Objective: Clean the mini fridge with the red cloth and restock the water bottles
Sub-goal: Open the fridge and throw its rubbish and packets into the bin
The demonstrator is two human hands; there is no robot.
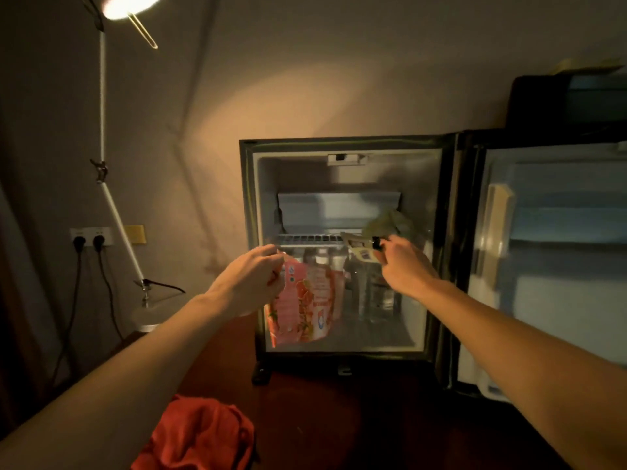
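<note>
The mini fridge (346, 145) stands open on a dark wooden surface, its door (549, 266) swung to the right. My left hand (251, 283) is shut on a pink printed packet (305, 303) that hangs in front of the lower compartment. My right hand (403, 262) pinches a small pale pouch with a dark cap (359, 249) at the wire shelf (305, 238). Water bottles (376, 293) stand at the back of the lower compartment, partly hidden. The red cloth (200, 435) lies crumpled on the wood near me.
A greenish bag (390, 222) sits on the shelf at the right. A white desk lamp (112, 184) stands left of the fridge, lit, with its base (152, 315) on the wood. Wall sockets with two black plugs (90, 240) are at the left. A black box (566, 100) rests on the fridge.
</note>
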